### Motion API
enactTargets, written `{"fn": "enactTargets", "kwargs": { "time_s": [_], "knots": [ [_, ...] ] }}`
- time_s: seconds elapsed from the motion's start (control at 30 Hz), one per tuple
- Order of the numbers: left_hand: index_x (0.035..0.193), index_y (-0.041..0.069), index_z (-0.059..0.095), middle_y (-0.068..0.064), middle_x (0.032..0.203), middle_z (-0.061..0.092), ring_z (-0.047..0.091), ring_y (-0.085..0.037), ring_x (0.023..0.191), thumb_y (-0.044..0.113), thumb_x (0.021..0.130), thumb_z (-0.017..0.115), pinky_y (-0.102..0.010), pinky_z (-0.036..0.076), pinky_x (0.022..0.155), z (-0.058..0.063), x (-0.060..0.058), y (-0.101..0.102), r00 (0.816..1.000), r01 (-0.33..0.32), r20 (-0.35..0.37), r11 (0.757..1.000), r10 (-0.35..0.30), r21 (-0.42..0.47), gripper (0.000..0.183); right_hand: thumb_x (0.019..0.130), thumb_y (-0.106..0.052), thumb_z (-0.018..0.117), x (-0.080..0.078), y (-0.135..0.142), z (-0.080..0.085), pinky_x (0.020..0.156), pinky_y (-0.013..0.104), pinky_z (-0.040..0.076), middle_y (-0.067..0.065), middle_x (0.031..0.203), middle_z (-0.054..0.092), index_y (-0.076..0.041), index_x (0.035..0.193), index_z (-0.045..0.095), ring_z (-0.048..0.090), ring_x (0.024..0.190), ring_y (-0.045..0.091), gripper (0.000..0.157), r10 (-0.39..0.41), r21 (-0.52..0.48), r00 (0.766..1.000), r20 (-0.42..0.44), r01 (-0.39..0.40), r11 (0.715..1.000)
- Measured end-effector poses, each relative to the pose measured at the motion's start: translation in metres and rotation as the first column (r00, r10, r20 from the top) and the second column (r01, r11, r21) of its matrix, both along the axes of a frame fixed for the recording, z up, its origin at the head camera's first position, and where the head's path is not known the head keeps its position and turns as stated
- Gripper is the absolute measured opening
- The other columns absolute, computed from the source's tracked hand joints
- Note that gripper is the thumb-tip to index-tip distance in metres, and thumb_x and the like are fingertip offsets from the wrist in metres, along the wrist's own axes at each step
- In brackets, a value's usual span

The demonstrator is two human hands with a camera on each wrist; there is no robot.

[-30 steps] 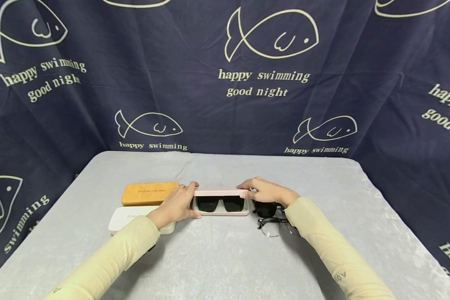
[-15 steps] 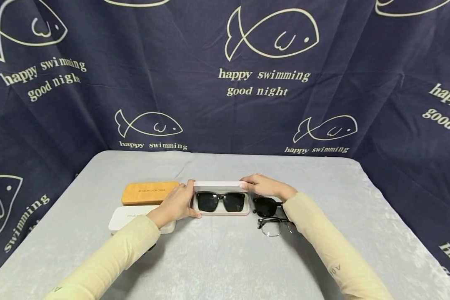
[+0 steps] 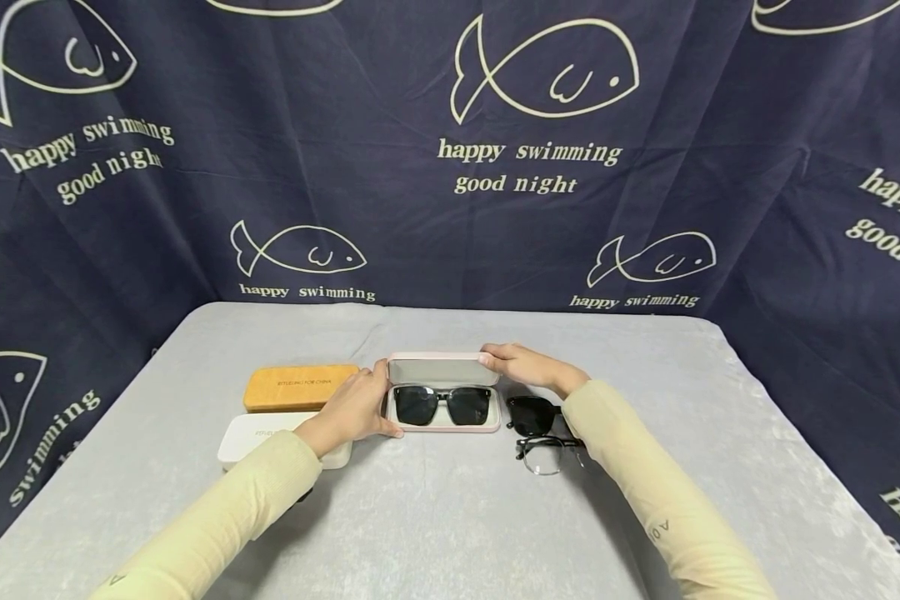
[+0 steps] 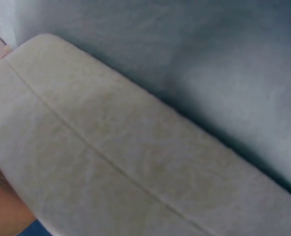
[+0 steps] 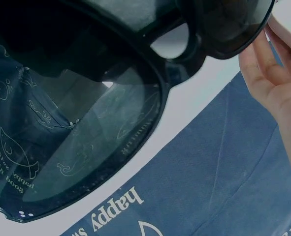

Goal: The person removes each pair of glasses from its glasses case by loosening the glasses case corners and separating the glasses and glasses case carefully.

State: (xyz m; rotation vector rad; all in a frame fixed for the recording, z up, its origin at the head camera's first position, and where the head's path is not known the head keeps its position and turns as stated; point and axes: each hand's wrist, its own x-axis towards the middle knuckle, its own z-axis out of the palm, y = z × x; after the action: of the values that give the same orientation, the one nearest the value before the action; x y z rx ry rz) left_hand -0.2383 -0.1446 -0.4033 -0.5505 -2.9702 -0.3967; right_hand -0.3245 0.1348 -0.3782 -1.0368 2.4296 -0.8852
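A pink glasses case [image 3: 442, 428] lies on the table with its lid [image 3: 442, 369] tilted up and back. In its tray rest dark sunglasses [image 3: 417, 406], lenses toward me. My left hand [image 3: 352, 407] grips the case's left end, thumb at the front edge and fingers behind. My right hand [image 3: 531, 367] pinches the lid at its right corner; part of that hand [image 5: 271, 73] shows in the right wrist view. Under the right forearm lie other black sunglasses [image 3: 531, 416], large in the right wrist view, and clear-lensed eyeglasses [image 3: 526, 447], partly hidden by the sleeve.
An orange glasses case [image 3: 292, 388] lies at the left, behind a white glasses case [image 3: 242, 443]. The white one fills much of the left wrist view. Something small and black [image 3: 304, 495] peeks from under the left sleeve. A blue fish-print curtain [image 3: 450, 250] surrounds the grey table [image 3: 450, 533].
The pink case's lid has swung up and back with my right hand, uncovering the whole pair of sunglasses inside. My left hand has stayed on the case's left end.
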Motion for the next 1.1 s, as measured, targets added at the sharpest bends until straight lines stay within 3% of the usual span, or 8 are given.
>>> {"fn": "enactTargets", "kwargs": {
  "time_s": [0.23, 0.6, 0.83, 1.1],
  "knots": [
    [0.129, -0.008, 0.033, -0.006, 0.085, 0.062, 0.056, -0.026, 0.088, 0.042, 0.052, 0.086, -0.04, 0.043, 0.084, -0.0004, 0.0011, -0.0005, 1.0, -0.002, 0.008, 1.0, 0.002, 0.002, 0.105, 0.099, -0.028, 0.033, 0.0007, -0.0005, -0.002, 0.092, 0.038, 0.04, 0.009, 0.108, 0.063, -0.006, 0.114, 0.054, 0.056, 0.099, 0.02, 0.033, -0.031, 0.0, 1.0, 0.004, 0.031, 1.0],
    [0.129, -0.006, 0.034, -0.007, 0.089, 0.063, 0.057, -0.027, 0.089, 0.04, 0.052, 0.086, -0.041, 0.043, 0.084, 0.0002, 0.0023, -0.0004, 1.0, 0.004, 0.001, 1.0, -0.004, 0.016, 0.103, 0.096, -0.027, 0.043, 0.0034, -0.0002, -0.0046, 0.073, 0.029, 0.042, 0.008, 0.09, 0.063, -0.006, 0.107, 0.058, 0.052, 0.078, 0.015, 0.028, -0.092, -0.043, 0.988, -0.125, 0.087, 0.995],
    [0.126, -0.006, 0.037, -0.004, 0.085, 0.061, 0.056, -0.025, 0.086, 0.041, 0.051, 0.086, -0.04, 0.044, 0.083, 0.0008, 0.0024, -0.0004, 1.0, 0.005, -0.003, 1.0, -0.005, 0.017, 0.101, 0.093, -0.027, 0.051, 0.0014, 0.0, -0.0081, 0.076, 0.032, 0.047, 0.001, 0.089, 0.063, -0.011, 0.101, 0.062, 0.057, 0.082, 0.012, 0.022, -0.129, -0.094, 0.955, -0.267, 0.107, 0.99],
    [0.128, -0.007, 0.034, -0.004, 0.086, 0.06, 0.056, -0.026, 0.087, 0.041, 0.052, 0.086, -0.04, 0.043, 0.084, 0.0014, 0.0011, 0.0007, 1.0, -0.008, 0.022, 1.0, 0.008, 0.008, 0.104, 0.091, -0.026, 0.054, 0.0043, 0.0001, -0.0048, 0.084, 0.041, 0.046, 0.008, 0.105, 0.061, -0.005, 0.107, 0.06, 0.058, 0.097, 0.022, 0.027, -0.155, -0.133, 0.911, -0.381, 0.112, 0.985]
  ]
}}
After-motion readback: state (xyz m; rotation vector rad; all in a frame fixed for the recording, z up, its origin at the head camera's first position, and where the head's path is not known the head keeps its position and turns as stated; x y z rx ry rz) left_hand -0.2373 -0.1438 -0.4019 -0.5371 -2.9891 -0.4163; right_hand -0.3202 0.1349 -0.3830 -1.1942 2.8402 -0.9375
